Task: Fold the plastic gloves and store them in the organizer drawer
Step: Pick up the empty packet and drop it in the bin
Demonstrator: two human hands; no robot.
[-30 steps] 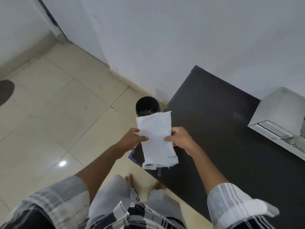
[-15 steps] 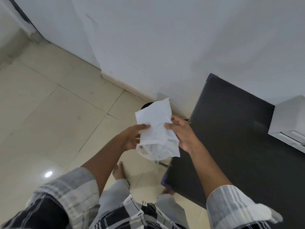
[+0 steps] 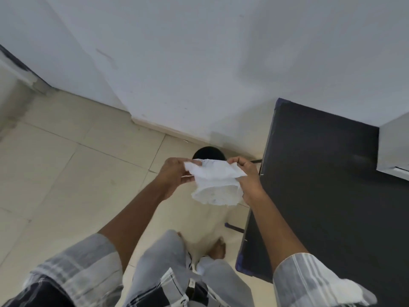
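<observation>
Plastic gloves (image 3: 215, 185) now turned flat, top edge folded over; left hand (image 3: 174, 177) and right hand (image 3: 246, 176) pinching corners; folding underway, left of worktop (image 3: 327, 196).

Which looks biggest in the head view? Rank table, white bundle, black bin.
1. Table, by far.
2. White bundle, though it is nearer the camera.
3. Black bin, mostly hidden behind the bundle, so its rank is unsure.

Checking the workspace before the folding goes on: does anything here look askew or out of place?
Nothing stands out. Both hands, left hand and right hand, hold the white plastic gloves in mid-air beside the dark table.
</observation>
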